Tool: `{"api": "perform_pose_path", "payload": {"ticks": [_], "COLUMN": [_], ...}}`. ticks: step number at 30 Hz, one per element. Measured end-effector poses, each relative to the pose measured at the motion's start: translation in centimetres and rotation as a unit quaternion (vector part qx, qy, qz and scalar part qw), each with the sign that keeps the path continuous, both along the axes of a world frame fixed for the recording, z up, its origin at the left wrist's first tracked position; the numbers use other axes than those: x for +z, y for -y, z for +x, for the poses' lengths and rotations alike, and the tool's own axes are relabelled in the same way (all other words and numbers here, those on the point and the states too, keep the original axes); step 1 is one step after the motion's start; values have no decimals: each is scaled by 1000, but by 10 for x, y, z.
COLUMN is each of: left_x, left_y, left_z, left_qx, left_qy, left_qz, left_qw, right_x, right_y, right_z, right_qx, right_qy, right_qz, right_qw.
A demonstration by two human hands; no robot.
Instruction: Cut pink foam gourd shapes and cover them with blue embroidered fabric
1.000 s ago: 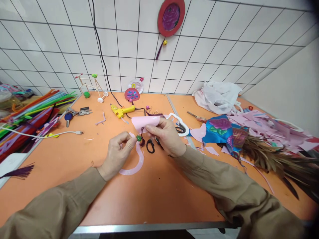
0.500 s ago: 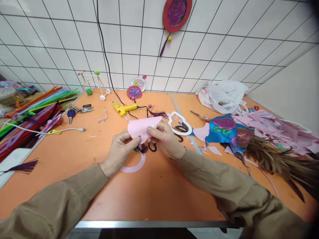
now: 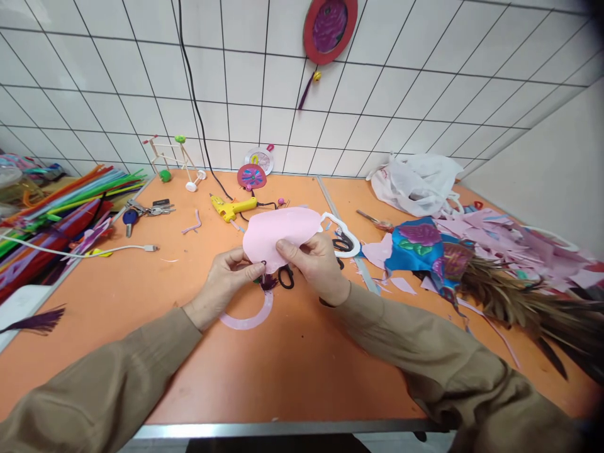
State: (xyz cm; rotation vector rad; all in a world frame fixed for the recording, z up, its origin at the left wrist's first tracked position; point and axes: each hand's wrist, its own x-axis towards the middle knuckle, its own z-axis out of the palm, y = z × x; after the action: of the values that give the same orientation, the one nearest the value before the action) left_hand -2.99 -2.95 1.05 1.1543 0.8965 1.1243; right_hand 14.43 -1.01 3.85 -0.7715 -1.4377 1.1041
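A pink piece of paper or felt (image 3: 278,229) with a wavy edge is held up over the middle of the table. My left hand (image 3: 231,277) pinches its lower left edge between thumb and fingers, with a small dark loop at the thumb tip. My right hand (image 3: 321,264) grips the lower right part, thumb on the near face. Behind and below the piece, black scissor handles (image 3: 285,277) and a dark tassel (image 3: 268,282) show in part. A pale pink ring (image 3: 248,322) lies on the table under my hands. Right of the piece lies a white scalloped frame (image 3: 348,228), partly covered.
A yellow glue gun (image 3: 233,206) lies behind my hands, its cord running up the tiled wall. Keys (image 3: 131,220), a white cable (image 3: 127,248) and colourful pipe cleaners (image 3: 70,207) are at left. Blue flowered fabric (image 3: 418,248), pink scraps (image 3: 500,236), brown feathers (image 3: 509,289) and a plastic bag (image 3: 415,182) sit at right.
The pink piece, curled over at the top before, now stands flatter and shows more of its face. Both hands keep their hold. The view has shifted slightly.
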Motion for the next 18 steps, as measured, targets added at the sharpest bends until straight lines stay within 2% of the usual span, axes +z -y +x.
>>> {"api": "perform_pose_path", "payload": {"ticks": [5,11,18], "left_x": [-5,-7,9], "left_y": [-3,3,11], "left_z": [-2,-2,5], "left_qx": [7,92,42], "left_qy": [-26,-112,-45], "left_qz": [41,176,82], "left_qw": [999,974,995], "right_x": [0,-3,-9], "right_y": [3,3,8], "right_z": [-2,-4,-7], "right_qx": [-17,-13,67], "right_qy": [7,-18,22], "right_qz": [2,-44,-62], "right_qw": [1000,999,996]}}
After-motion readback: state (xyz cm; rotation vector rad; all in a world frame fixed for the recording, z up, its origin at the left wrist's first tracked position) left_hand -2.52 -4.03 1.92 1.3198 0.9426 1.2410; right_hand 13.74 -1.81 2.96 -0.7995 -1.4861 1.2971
